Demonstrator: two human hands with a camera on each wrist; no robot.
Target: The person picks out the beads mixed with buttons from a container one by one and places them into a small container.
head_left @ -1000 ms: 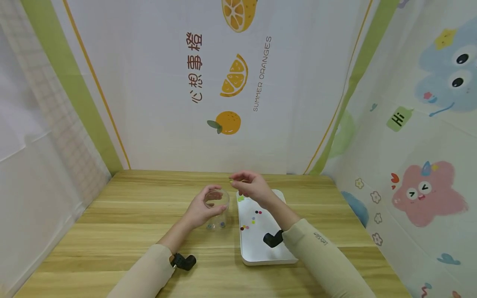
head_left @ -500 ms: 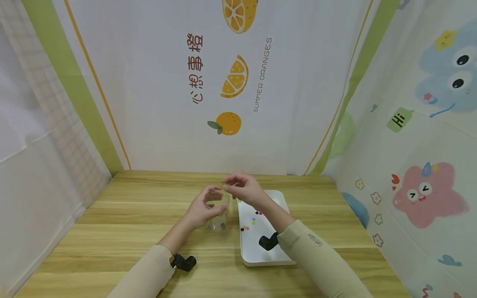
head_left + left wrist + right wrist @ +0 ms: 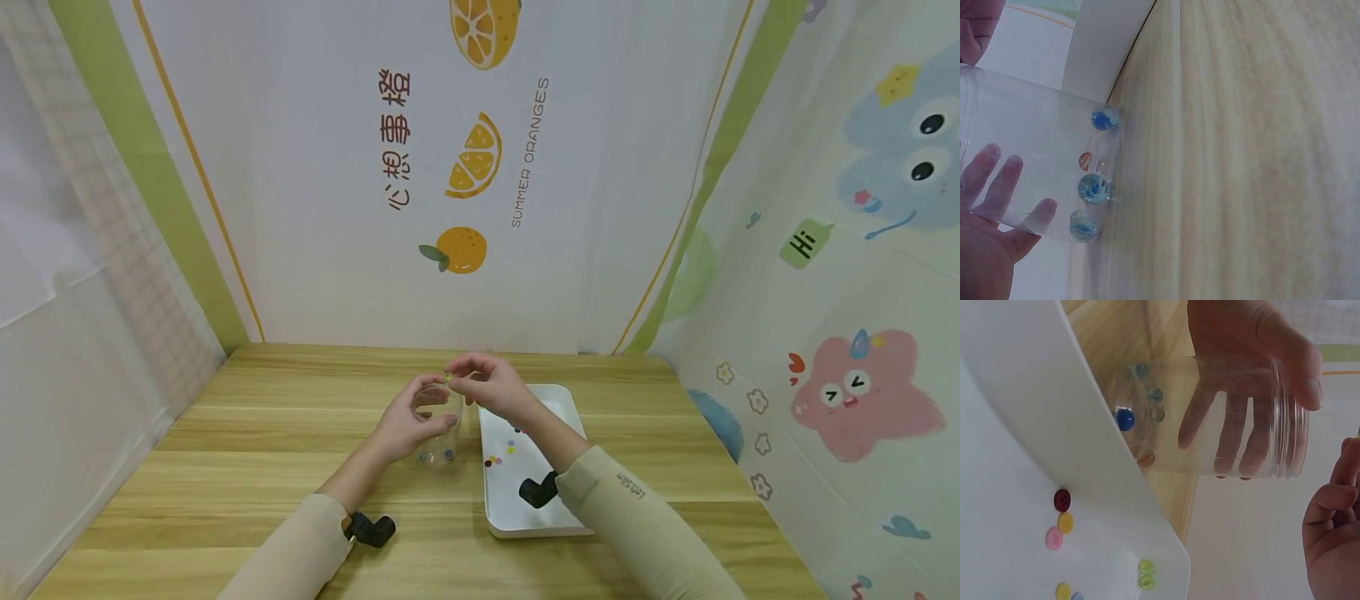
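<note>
My left hand [image 3: 399, 427] grips a clear plastic jar [image 3: 1172, 456] around its upper part, thumb on the near side. The uncapped jar stands on the table. Several glass marbles [image 3: 1092, 189], blue, clear and orange-streaked, lie at its bottom. Above the jar's rim, my right hand [image 3: 497, 388] pinches a small yellow-green marble [image 3: 448, 377] between thumb and fingertips. Just right of the jar is a white tray [image 3: 525, 508] with buttons, among them a dark red button [image 3: 1062, 500] and a pink button [image 3: 1054, 538]. Two green marbles [image 3: 1146, 575] sit near its corner.
The wooden table [image 3: 300, 467] carries the jar and tray. A white curtain [image 3: 322, 275] with orange prints hangs behind it, and a cartoon-printed curtain [image 3: 825, 283] closes the right side. The tray's raised wall stands beside the jar.
My right hand has moved left and slightly down, from over the tray to the jar's mouth, with the yellow-green marble in its fingertips. The left hand and jar stay in place.
</note>
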